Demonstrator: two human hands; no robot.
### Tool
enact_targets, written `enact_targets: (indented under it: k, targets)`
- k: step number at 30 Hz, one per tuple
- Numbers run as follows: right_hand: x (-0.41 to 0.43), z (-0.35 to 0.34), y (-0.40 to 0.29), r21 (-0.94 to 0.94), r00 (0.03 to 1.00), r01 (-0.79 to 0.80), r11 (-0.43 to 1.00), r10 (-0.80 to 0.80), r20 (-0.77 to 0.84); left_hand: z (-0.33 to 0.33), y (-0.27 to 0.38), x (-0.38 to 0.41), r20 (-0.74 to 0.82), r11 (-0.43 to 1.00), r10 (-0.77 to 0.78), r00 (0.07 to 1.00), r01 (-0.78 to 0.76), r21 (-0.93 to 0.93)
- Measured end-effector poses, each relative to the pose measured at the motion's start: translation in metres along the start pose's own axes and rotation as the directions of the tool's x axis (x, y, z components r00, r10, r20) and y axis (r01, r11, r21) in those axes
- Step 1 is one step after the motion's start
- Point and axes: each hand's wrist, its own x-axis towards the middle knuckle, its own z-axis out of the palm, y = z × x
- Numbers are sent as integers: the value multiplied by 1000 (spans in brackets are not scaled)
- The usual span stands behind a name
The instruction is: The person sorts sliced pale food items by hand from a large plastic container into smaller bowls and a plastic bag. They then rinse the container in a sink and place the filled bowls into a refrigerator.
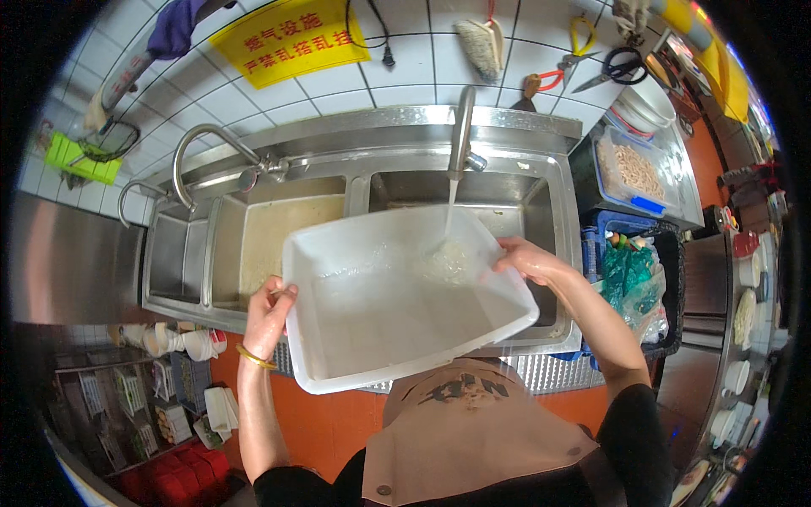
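A white rectangular plastic tub is held over the stainless steel sink by both hands. My left hand grips its left rim, thumb on top; a gold-coloured bangle circles that wrist. On the tub's right rim, my right hand has hold, its fingers partly hidden behind the wall. From the right faucet a stream of water falls into the tub and splashes near its right side. Shallow water lies inside. Behind and below the tub is the right sink basin, partly covered by it.
Left of it are a middle basin with cloudy water and a small basin. A curved faucet rises behind them. A lined bin with plastic bags stands at right, near a clear food container. Scissors hang on the tiled wall.
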Motion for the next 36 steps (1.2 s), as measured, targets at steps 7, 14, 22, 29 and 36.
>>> enact_targets:
  k: [7,14,22,29,36]
  targets:
    - [71,29,-42,-528,910,282,801,-398,-117,-13,-19,-11,-204,935,236,950,-165,314]
    - [77,-7,-51,-863,715,73,500,-629,-305,47,-102,38,-218,929,213,953,-129,346]
    - [-59,-107,-47,-881,664,-201,427,-602,-443,210,-112,95,267,995,-46,962,69,-77]
    - [-130,-113,4,-749,419,-275,603,-625,-658,277,-97,176,288,945,245,926,-295,144]
    - [-107,-94,50,-570,332,-154,807,-501,-799,236,-4,201,313,758,453,835,-545,357]
